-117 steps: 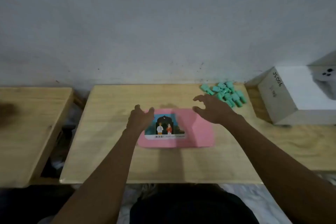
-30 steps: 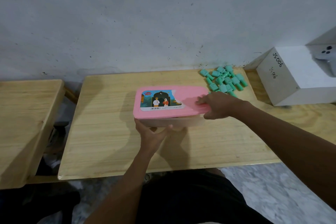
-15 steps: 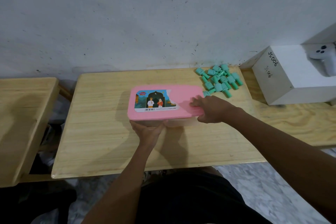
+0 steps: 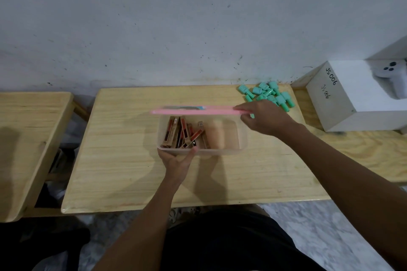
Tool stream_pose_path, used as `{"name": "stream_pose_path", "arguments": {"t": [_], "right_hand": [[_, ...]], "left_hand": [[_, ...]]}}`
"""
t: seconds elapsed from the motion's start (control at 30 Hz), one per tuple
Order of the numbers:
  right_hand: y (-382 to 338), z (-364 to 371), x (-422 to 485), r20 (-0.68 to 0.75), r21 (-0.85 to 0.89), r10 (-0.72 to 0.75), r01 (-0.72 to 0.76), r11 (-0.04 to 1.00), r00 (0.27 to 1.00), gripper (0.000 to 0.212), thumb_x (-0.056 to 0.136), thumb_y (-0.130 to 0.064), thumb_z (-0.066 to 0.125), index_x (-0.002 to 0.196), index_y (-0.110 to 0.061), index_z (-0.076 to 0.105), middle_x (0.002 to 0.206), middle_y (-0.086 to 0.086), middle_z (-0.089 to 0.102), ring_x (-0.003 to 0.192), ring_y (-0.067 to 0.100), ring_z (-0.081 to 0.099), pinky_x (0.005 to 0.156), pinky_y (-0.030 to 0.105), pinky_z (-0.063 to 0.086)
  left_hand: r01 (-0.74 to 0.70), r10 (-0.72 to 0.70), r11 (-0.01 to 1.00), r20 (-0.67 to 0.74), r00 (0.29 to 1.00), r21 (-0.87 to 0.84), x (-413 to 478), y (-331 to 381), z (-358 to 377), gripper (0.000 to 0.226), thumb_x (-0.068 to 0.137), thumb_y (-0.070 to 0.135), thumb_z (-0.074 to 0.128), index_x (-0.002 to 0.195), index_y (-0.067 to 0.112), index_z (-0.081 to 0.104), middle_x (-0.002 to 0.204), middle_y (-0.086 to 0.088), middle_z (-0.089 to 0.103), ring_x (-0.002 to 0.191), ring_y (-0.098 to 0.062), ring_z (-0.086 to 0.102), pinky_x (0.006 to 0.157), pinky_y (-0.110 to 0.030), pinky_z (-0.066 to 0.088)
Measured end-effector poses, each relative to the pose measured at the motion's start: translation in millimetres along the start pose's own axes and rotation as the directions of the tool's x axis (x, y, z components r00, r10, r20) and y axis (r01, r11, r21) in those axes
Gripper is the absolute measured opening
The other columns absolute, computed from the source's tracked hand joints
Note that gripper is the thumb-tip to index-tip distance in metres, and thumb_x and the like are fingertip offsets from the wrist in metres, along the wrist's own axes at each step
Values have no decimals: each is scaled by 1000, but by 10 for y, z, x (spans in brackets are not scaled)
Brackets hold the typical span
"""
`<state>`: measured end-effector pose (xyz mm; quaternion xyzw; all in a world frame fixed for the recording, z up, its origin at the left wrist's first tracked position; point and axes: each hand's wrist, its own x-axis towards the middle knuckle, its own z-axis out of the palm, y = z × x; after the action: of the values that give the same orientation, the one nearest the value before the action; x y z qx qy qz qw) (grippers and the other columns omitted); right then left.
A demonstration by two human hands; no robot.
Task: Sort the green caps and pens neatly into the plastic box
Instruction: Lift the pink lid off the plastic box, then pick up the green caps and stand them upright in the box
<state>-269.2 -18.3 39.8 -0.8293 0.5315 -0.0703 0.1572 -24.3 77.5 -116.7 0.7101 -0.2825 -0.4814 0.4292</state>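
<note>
Now that the pink lid point(image 4: 198, 110) has come up off the plastic box point(image 4: 220, 151), where half a second ago it lay flat and closed on top, the inside is open to view and there is somewhere to put things. I see the lid almost edge-on, raised above the far rim and roughly level. Inside, towards the left end, a bunch of brown-and-red pens point(image 4: 182, 134) lean against one another in a loose jumble; the right end looks mostly free, though the wall is cloudy and I can't be sure. The green caps point(image 4: 266, 94) lie heaped at the table's point(image 4: 132, 160) far right corner, none in the box yet, so I'd say the sorting proper hasn't begun and the lid wants setting aside first.

Reaching across from the right with the forearm stretched out, the right hand point(image 4: 262, 121) pinches the lid's right end, knuckles up, just in front of the caps. Closer to me, the left hand point(image 4: 176, 159) grasps the box's near wall, thumb up at the rim, steadying it on the table
</note>
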Motion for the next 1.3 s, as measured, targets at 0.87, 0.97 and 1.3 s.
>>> {"name": "stream_pose_path", "arguments": {"t": [0.87, 0.97, 1.3], "right_hand": [[-682, 208, 507, -477, 119, -139, 220, 968, 868, 33, 92, -4, 57, 119, -19, 68, 110, 2, 73, 93, 22, 67, 77, 34, 54], [-893, 386, 544, -491, -11, -269, 303, 953, 828, 34, 88, -3, 57, 115, -18, 70, 107, 2, 74, 92, 21, 69, 74, 35, 56], [-911, 798, 629, -198, 4, -314, 321, 947, 929, 72, 83, -46, 62, 147, -32, 35, 152, 4, 41, 137, 22, 41, 111, 49, 36]], "left_hand": [[-179, 180, 983, -280, 943, 28, 213, 1320, -224, 52, 92, 59, 42, 90, 12, 64, 90, -3, 66, 84, -17, 62, 74, -29, 48], [-49, 44, 928, -22, 999, -369, 267, 1704, -214, 53, 86, 60, 53, 102, 11, 67, 97, -8, 72, 90, -22, 69, 79, -36, 56], [18, -84, 898, -132, 988, -440, 368, 1785, -497, 29, 89, -4, 47, 114, 5, 58, 99, -14, 66, 86, -28, 64, 87, -46, 55]]}}
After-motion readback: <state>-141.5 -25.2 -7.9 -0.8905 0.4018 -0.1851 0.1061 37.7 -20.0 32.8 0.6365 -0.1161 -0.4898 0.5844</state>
